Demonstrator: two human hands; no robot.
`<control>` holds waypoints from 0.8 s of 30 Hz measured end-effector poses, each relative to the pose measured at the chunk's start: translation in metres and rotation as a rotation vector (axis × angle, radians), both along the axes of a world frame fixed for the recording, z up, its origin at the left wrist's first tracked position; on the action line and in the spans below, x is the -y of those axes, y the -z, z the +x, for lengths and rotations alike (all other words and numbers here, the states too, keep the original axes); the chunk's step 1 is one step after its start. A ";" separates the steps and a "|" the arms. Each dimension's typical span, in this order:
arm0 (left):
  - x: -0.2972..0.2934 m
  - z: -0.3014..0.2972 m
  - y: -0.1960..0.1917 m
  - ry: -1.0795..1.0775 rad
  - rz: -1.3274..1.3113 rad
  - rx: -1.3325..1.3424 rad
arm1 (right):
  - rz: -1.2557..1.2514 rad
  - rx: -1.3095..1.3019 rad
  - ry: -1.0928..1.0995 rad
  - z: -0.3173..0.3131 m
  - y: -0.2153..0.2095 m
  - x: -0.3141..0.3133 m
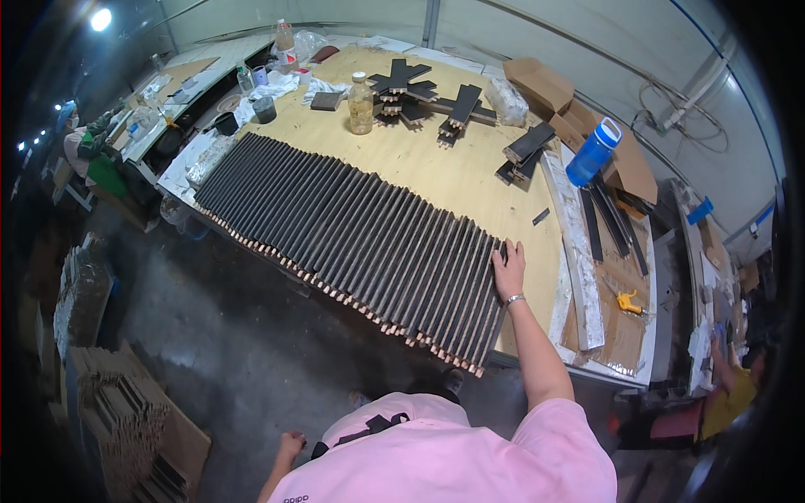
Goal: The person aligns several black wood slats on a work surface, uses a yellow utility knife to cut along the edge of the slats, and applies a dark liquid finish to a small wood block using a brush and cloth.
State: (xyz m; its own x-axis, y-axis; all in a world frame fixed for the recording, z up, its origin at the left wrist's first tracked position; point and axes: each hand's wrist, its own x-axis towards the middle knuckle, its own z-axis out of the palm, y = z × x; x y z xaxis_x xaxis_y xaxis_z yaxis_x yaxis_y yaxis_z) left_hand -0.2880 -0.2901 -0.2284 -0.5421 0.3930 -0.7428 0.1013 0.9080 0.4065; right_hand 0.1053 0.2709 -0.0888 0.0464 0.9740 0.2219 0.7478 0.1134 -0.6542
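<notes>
A long row of black wooden strips (352, 239) with bare wood ends lies side by side across the table. At the row's right end, my right hand (508, 272) rests over the last strips, fingers stretched and slightly apart. Low beside my body, away from the table, hangs my left hand (291, 444). Its fingers are curled closed, and a small dark spot shows at them; whether this is a held thing is too small to make out.
Stacked black wooden pieces (401, 88) and a jar of liquid (360, 105) stand toward the table's back. To the right are a white-smeared beam (574, 251), a blue bottle (594, 152), an open carton (541, 88) and a yellow glue gun (629, 303). Cardboard (180, 411) leans lower left.
</notes>
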 end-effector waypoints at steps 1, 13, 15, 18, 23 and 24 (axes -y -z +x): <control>0.005 -0.014 0.001 -0.042 -0.024 -0.004 | 0.005 0.005 0.007 0.000 -0.002 0.001; -0.227 0.019 -0.111 0.178 0.583 0.663 | -0.053 0.095 -0.383 -0.071 -0.040 -0.096; -0.261 0.053 -0.144 0.073 0.545 1.018 | -0.228 0.011 -0.401 -0.090 -0.040 -0.103; -0.301 0.092 -0.173 0.023 0.408 1.139 | -0.362 0.276 -0.445 -0.109 -0.042 -0.099; -0.337 0.129 -0.182 -0.057 0.413 1.216 | -0.152 0.465 -0.386 -0.117 -0.040 -0.084; -0.339 0.134 -0.182 -0.106 0.433 1.166 | -0.134 0.481 -0.380 -0.118 -0.039 -0.084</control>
